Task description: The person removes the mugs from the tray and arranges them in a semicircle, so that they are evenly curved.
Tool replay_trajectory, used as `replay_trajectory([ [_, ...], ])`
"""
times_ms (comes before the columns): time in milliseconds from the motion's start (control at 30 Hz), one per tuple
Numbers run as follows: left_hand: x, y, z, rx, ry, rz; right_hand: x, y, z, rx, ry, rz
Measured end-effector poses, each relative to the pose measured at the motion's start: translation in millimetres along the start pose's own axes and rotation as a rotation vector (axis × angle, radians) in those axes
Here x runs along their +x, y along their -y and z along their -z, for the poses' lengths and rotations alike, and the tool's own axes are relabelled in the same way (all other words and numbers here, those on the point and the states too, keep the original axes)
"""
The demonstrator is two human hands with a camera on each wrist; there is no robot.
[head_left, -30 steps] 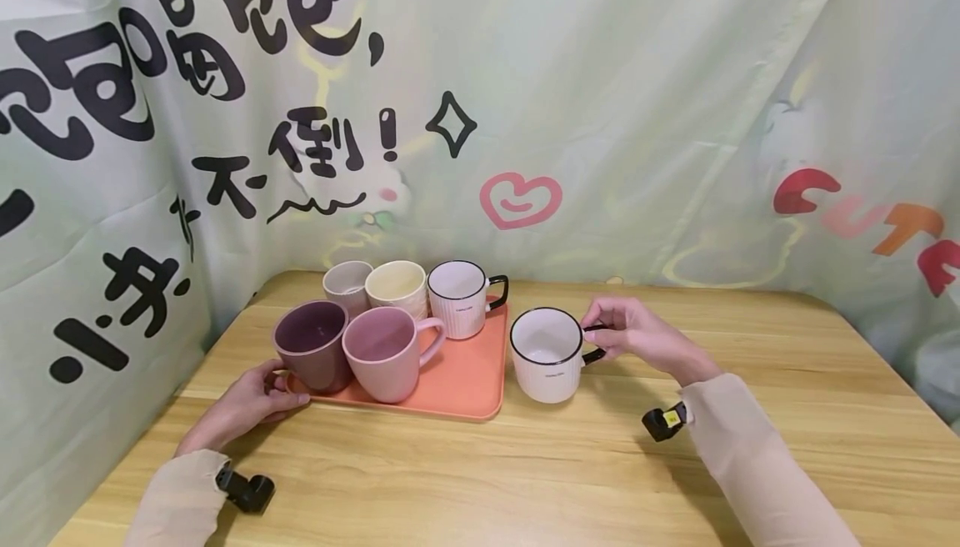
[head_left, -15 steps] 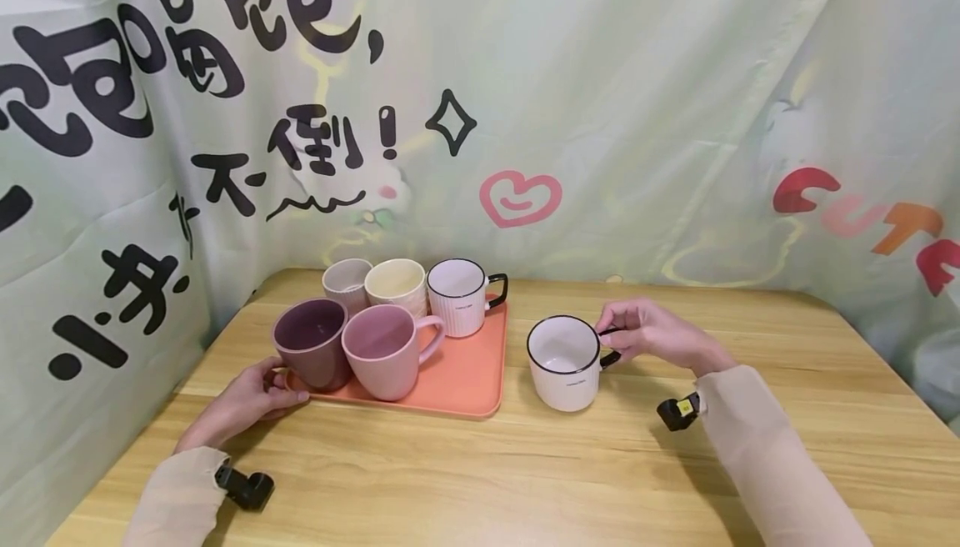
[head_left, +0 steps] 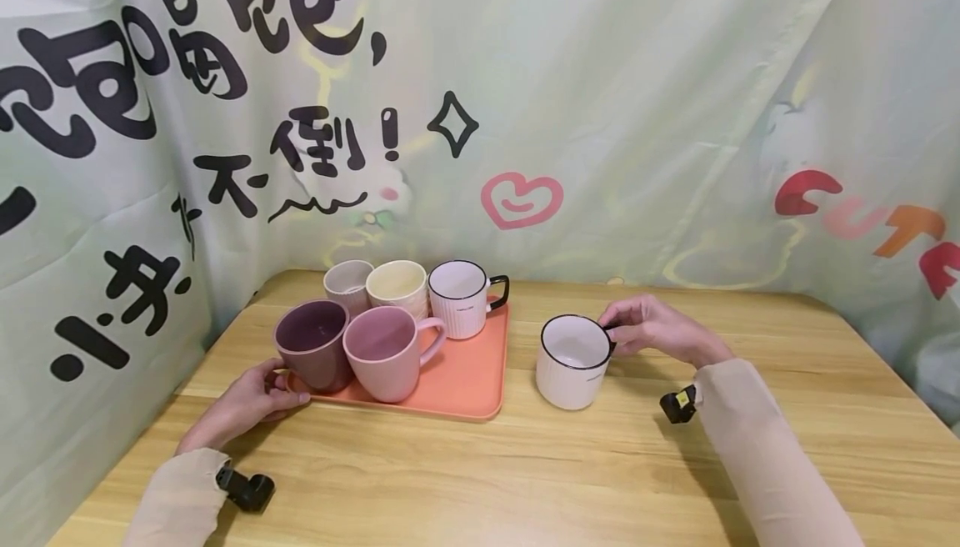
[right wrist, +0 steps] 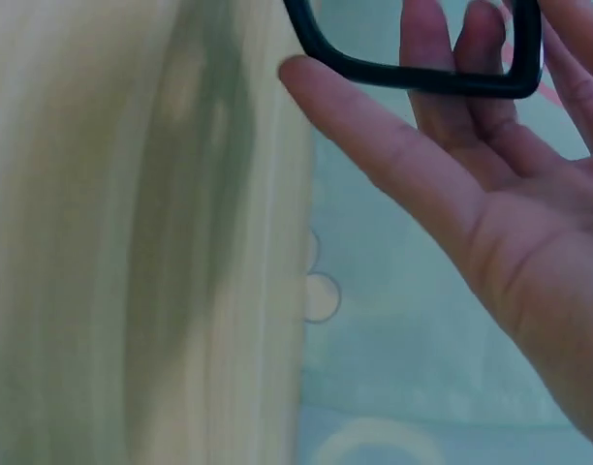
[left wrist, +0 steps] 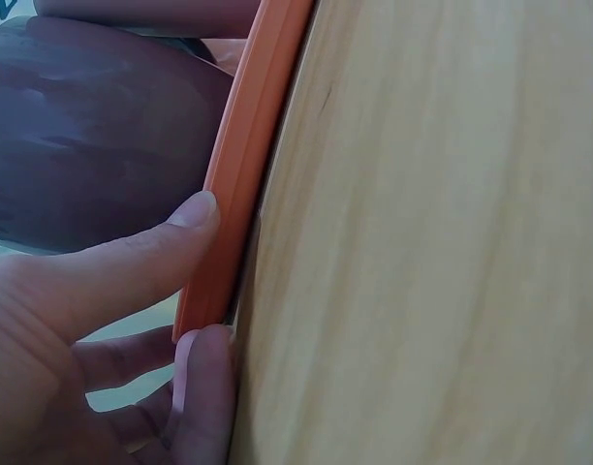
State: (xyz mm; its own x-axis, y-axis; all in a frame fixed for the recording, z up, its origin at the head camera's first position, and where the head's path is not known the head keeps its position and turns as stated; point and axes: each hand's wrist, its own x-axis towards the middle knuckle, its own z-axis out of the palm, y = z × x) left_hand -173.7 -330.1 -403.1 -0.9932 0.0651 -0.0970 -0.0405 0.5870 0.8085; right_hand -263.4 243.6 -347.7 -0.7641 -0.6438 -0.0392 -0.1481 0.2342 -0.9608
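— While the left hand [head_left: 251,401] rests at the tray's near-left corner, what is the right hand [head_left: 652,328] doing?

— It sits at three o'clock of the white mug [head_left: 573,362], fingers curled round the black handle [right wrist: 413,70]. The wrist view shows that handle lying across the fingers, thumb tip against the mug's pale wall.

— And where does the mug stand?

— Upright on the wooden table [head_left: 525,472], just off the right edge of the orange tray [head_left: 465,380], apart from it.

— The left hand, is it gripping?

— It pinches the tray's rim: in its wrist view the thumb [left wrist: 141,257] lies on top of the orange lip and a finger tucks under it, right beside the dark purple mug [head_left: 311,355].

— What else is on the tray?

— A pink mug [head_left: 384,363] at the front, and behind them a grey cup [head_left: 347,284], a cream cup [head_left: 396,287] and a second white mug with a black rim [head_left: 459,297] at the back row.

— How would you expect the white one to handle?

— Glazed ceramic, I would judge: stiff, fairly heavy for its size, smooth enough to slip, and it would chip if knocked against the tray. The handle is the sound place to hold, with the thumb steadying the wall; the ribbed side offers some grip too.
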Motion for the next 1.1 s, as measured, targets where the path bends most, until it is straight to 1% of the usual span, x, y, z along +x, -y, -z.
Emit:
replay_trajectory([
  [100,-0.2,-0.6,-0.9,-0.010,0.003,0.013,0.2,-3.2,-0.3,0.027,-0.023,-0.004],
  [233,-0.6,-1.1,-1.0,-0.021,0.004,0.028,0.9,-5.3,-0.2,0.022,-0.024,-0.001],
  [300,-0.7,-1.2,-1.5,-0.021,0.004,0.026,0.3,-4.8,1.3,-0.021,-0.024,0.003],
  [400,-0.6,-0.9,-2.0,-0.005,-0.001,0.017,-0.6,0.1,4.4,-0.115,-0.061,0.008],
  [500,-0.6,-0.9,-2.0,-0.002,-0.003,0.013,0.5,11.0,7.0,-0.188,-0.127,0.008],
  [633,-1.2,-1.9,-1.6,-0.017,0.002,0.019,5.5,29.5,8.2,-0.203,-0.171,0.016],
  [800,-1.7,-2.5,-1.5,-0.014,0.001,0.019,12.7,48.3,7.1,-0.191,-0.182,0.011],
  [967,-1.6,-4.2,-1.4,0.022,-0.009,0.010,21.2,65.1,2.1,-0.170,-0.196,-0.017],
  [1100,-1.6,-4.3,-1.2,0.043,-0.011,0.005,29.2,75.7,-4.1,-0.161,-0.197,-0.021],
])
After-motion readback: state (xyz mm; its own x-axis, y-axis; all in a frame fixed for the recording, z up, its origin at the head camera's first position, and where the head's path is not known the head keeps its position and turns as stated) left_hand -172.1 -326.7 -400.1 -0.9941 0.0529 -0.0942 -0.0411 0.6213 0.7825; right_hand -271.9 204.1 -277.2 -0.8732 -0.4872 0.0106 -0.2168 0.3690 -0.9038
